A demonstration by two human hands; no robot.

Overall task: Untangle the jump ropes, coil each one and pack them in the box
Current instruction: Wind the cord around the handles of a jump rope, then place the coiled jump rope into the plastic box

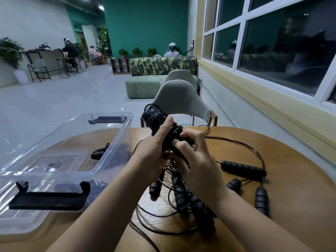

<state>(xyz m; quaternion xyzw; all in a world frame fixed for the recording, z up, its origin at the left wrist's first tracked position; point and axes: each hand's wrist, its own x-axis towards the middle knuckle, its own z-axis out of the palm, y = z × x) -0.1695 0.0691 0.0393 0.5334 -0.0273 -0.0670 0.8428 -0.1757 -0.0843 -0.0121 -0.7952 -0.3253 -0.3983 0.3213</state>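
Note:
My left hand [154,151] grips a pair of black jump rope handles [156,119] with thin black cord wound around them, raised above the wooden table [291,197]. My right hand [196,160] pinches the cord at the near end of that bundle. Below my hands lies a tangle of black ropes [181,206] with several ribbed foam handles; one handle [243,169] lies to the right. A clear plastic box [109,155] with black latches stands at the left, with a coiled rope [99,152] inside it.
A grey chair [180,100] stands just behind the table's far edge. A window wall runs along the right. Loose cord loops [245,144] spread over the table's right half and hang toward the near edge.

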